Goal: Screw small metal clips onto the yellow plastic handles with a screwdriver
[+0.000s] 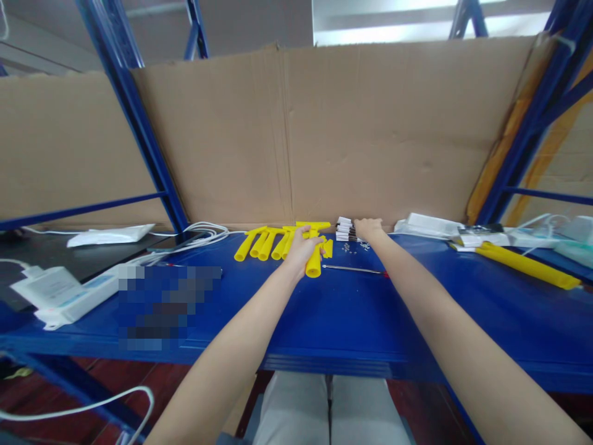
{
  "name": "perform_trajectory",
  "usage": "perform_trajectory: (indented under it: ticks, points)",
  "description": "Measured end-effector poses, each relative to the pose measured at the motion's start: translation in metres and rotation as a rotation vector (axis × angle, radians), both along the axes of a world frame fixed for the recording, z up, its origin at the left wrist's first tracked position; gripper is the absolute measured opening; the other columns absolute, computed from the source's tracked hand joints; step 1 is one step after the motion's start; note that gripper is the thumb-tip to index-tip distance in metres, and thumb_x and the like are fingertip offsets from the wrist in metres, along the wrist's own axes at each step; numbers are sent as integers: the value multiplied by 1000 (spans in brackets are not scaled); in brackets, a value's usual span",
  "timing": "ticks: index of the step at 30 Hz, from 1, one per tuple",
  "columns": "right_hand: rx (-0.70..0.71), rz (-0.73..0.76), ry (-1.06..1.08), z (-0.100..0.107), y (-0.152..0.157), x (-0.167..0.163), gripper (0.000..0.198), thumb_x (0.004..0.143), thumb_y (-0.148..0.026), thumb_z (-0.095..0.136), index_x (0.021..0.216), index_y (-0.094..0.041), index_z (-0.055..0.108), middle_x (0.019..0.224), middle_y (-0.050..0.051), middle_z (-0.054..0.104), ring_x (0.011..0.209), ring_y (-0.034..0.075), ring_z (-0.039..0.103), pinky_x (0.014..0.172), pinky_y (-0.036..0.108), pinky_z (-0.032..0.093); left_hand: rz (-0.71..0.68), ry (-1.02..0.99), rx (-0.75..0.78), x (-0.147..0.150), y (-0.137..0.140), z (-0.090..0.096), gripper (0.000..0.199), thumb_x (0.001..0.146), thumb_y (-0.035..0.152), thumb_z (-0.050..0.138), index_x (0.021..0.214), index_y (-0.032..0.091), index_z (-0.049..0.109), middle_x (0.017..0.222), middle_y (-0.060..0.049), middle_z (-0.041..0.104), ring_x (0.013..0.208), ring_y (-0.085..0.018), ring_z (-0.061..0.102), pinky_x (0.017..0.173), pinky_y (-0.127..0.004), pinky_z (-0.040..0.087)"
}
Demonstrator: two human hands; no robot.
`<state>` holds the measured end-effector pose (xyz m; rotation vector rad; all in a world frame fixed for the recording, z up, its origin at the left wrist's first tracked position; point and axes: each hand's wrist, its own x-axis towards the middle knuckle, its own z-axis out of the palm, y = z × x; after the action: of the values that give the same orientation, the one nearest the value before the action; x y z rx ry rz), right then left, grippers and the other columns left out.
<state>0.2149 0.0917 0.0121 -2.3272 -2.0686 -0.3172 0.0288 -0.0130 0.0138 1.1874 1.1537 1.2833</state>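
Note:
My left hand (301, 250) is closed around a yellow plastic T-shaped handle (314, 267), its round hollow end facing me. Several similar yellow handles (265, 246) lie in a row just left of that hand, against the cardboard. My right hand (369, 229) reaches to the back of the table, at the right end of a small stack of white pieces with dark ends (343, 229). Its fingertips are hidden, so a grip cannot be made out. Small loose metal bits, perhaps screws (364, 246), lie below it. A screwdriver (354, 269) with a red handle lies between my forearms.
A cardboard sheet (370, 136) stands behind the blue table (333, 327). At left are a white power strip (88, 300), coiled white cable (208, 233) and a pixelated patch. At right lie a long yellow piece (528, 266) and a white box (433, 225). Blue posts (139, 123) rise at the sides.

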Motion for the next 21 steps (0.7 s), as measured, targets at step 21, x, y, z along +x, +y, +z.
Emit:
perform_trajectory:
  ticks: [21]
  points:
    - [285, 126, -103, -2, -20, -1, 38, 92, -18, 27, 122, -8, 48, 120, 22, 57, 111, 29, 54, 89, 41, 36, 31, 91, -51, 0, -1, -1, 65, 76, 5, 56, 134, 11, 29, 88, -7, 62, 42, -6, 51, 42, -19, 41]
